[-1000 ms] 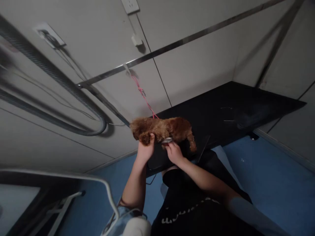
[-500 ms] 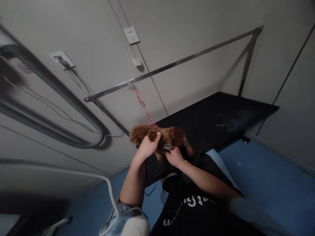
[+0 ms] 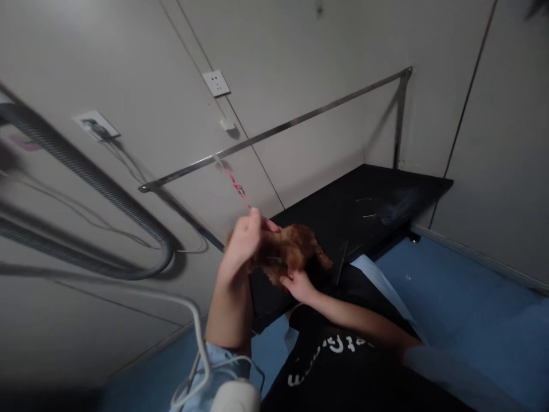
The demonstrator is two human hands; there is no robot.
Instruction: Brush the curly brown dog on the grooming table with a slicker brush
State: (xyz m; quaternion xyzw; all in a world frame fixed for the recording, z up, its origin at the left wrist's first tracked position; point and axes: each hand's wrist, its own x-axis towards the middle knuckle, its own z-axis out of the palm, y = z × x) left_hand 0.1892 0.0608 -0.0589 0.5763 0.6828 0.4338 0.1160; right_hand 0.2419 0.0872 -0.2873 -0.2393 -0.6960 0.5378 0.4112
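A small brown curly dog (image 3: 295, 249) stands at the near end of a black table (image 3: 343, 214). My left hand (image 3: 241, 243) is raised against the dog's front end, its fingers closed on the fur there. My right hand (image 3: 297, 284) is curled under the dog's belly. The small metal tool it held a moment ago is mostly hidden in the fur. A pink leash (image 3: 235, 184) runs from the dog up to a metal bar (image 3: 278, 131) above the table.
A grey ribbed hose (image 3: 98, 183) loops along the wall at left. A wall socket (image 3: 216, 83) sits above the bar. A dark blurred object (image 3: 392, 209) lies at the table's far end. A white cable and device (image 3: 227, 395) hang near my chest. Blue floor (image 3: 463, 286) is at right.
My view has swung so the table sits more to the right. My left hand rose from under the dog's front to over its head. My right hand stayed under the belly.
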